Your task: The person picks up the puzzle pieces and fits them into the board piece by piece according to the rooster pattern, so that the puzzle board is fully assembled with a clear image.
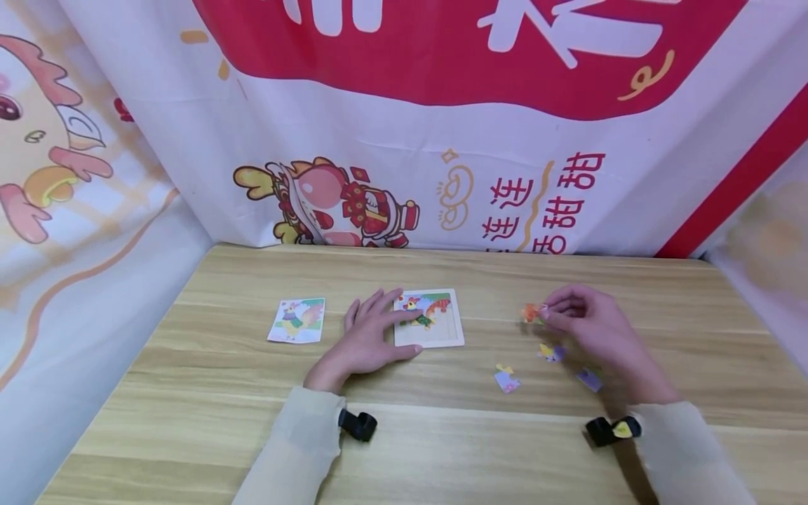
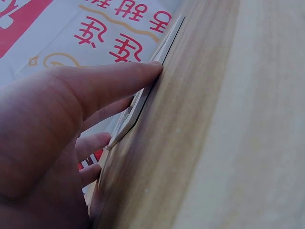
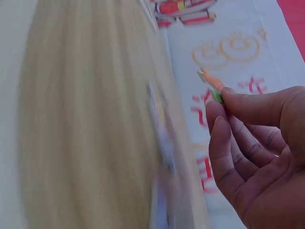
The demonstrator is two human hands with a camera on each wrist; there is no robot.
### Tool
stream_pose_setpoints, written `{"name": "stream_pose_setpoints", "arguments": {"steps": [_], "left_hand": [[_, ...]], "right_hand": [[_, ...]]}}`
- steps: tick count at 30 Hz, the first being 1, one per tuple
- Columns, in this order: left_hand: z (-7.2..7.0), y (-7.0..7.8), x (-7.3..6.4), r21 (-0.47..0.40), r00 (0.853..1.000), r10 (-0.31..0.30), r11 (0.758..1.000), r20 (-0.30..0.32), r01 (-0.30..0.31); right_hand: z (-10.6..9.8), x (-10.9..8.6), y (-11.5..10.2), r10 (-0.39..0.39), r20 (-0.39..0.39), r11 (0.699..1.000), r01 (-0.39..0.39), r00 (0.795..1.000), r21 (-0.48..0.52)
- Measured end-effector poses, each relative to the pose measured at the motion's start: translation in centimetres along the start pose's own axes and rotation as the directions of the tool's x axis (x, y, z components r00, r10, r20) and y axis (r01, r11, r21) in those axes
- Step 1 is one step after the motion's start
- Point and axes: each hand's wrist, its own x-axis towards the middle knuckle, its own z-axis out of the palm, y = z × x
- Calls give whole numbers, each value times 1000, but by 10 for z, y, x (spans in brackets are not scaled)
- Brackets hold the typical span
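My left hand (image 1: pixel 366 342) rests at the left side of a square jigsaw tray (image 1: pixel 459 331), fingers spread and fairly straight. Its index finger reaches over the rooster picture, and the thumb touches the near rim, as the left wrist view also shows. Several pieces sit fitted inside the tray; part of its right side shows bare board. To the right, my right hand (image 1: pixel 598 326) pinches an orange puzzle piece (image 1: pixel 531 312) between thumb and fingertips, above the table. A green patch on that piece (image 3: pixel 209 82) shows in the right wrist view.
Three loose puzzle pieces lie near the right hand: a purple-and-yellow one (image 1: pixel 507 380), a yellow-and-purple one (image 1: pixel 552 353) and a purple one (image 1: pixel 590 379). A rooster picture card (image 1: pixel 297 321) lies left of the tray. Printed cloth (image 1: pixel 391 126) hangs behind the wooden table (image 1: pixel 467 449).
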Motion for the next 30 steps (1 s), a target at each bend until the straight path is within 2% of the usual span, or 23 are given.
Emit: {"name": "stream_pose_setpoints", "arguments": {"steps": [5, 16, 21, 30], "left_hand": [[1, -1, 0, -3, 1000, -1, 1000, -1, 1], [1, -2, 1, 3, 1000, 8, 1000, -2, -8], [1, 0, 1, 2, 1000, 7, 1000, -4, -7], [1, 0, -1, 13, 1000, 6, 1000, -6, -5]], "right_hand": [[22, 11, -21, -59, 22, 997, 58, 998, 55], [62, 28, -44, -97, 72, 989, 88, 993, 121], [77, 35, -54, -101, 88, 986, 88, 991, 145], [98, 43, -66, -61, 113, 984, 41, 992, 172]]}}
